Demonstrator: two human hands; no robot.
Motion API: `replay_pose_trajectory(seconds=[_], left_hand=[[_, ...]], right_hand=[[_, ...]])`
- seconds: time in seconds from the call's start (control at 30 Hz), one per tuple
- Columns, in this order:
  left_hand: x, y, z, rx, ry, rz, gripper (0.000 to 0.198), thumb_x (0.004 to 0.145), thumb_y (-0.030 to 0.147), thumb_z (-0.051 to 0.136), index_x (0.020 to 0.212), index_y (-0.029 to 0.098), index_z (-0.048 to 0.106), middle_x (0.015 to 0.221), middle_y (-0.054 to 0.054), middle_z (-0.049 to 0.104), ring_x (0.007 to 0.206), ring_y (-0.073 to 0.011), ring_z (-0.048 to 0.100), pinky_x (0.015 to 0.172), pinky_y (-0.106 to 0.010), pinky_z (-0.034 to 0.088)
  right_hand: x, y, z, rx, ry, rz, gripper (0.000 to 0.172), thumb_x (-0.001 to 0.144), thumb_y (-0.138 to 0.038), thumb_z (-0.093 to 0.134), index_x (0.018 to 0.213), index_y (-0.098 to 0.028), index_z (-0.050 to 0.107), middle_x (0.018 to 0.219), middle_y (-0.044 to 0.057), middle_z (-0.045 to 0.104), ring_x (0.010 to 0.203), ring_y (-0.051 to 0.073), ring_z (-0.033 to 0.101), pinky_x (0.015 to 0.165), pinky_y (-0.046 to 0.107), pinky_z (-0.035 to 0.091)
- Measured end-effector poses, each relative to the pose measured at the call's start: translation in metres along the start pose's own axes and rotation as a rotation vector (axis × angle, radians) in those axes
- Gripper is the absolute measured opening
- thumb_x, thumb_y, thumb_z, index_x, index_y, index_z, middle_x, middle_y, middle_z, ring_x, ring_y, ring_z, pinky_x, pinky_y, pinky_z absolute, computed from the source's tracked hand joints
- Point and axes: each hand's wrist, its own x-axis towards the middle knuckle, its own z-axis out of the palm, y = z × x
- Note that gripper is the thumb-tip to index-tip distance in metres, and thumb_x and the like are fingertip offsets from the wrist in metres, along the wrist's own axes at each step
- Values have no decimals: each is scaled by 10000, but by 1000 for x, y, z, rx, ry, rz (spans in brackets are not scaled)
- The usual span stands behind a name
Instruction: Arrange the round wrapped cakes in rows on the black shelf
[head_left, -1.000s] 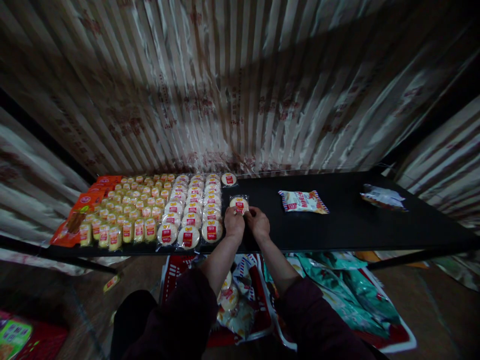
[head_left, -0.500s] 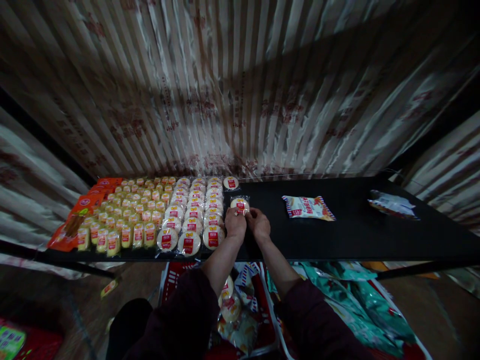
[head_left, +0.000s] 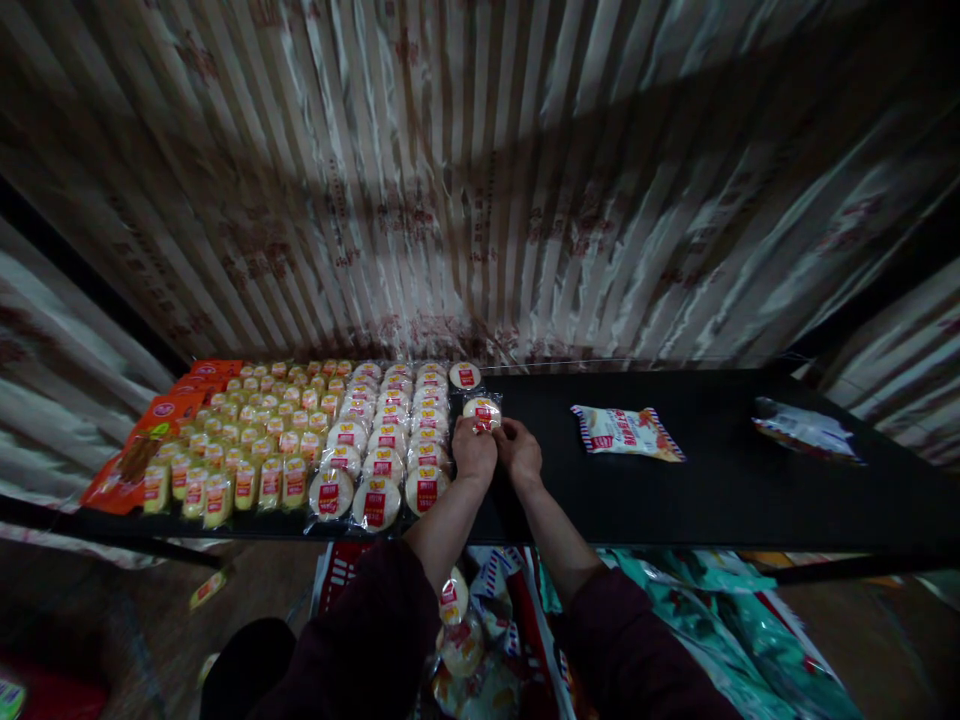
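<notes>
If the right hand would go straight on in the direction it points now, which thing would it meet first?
Most likely the round packet at the left hand. The right hand may be touching its edge; the depth there is unclear.

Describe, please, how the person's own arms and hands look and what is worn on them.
The sleeves are dark purplish and stop short, leaving the forearms bare. The left hand and right hand wear no gloves.
</notes>
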Motion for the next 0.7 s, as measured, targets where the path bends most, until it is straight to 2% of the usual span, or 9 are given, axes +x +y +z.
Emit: replay_pose_trajectory(seconds=[0.1,0.23,0.43,0.6,0.7], left_hand=[[3,4,-1,114,-16,18,310,785,65,466,1018,153,650,1175,-110,632,1139,-200,555,1009,-289,381],[8,7,-1,142,-19,23,326,783,59,470,1048,134,645,1227,-127,606,1190,-199,526,1032,-281,369],[19,3,4,143,0,50,344,766,52,464,1049,121,648,1211,-136,609,1193,-210,523,1042,-287,371],[29,3,7,140,10,88,321,749,41,466,992,130,655,1109,-129,647,1102,-211,576,1010,-305,402],[33,3,10,156,26,88,332,744,42,475,1027,94,642,1145,-161,626,1131,-219,561,1019,-299,394]], right_hand=[[5,-1,2,1,-10,10,315,844,-314,512,1116,-208,631,1046,60,703,934,191,655,777,261,479],[10,-4,4,0,-5,-3,333,843,-324,511,1130,-197,624,1062,70,696,948,206,651,796,277,479],[19,-8,7,-2,-17,7,337,846,-329,505,1140,-208,617,1062,66,696,955,213,649,806,292,481],[26,-12,11,7,-1,-12,325,840,-327,511,1120,-207,627,1037,63,701,935,205,654,789,277,481],[31,-12,13,25,11,-16,323,832,-324,513,1110,-209,630,1015,60,706,911,201,658,776,277,482]])
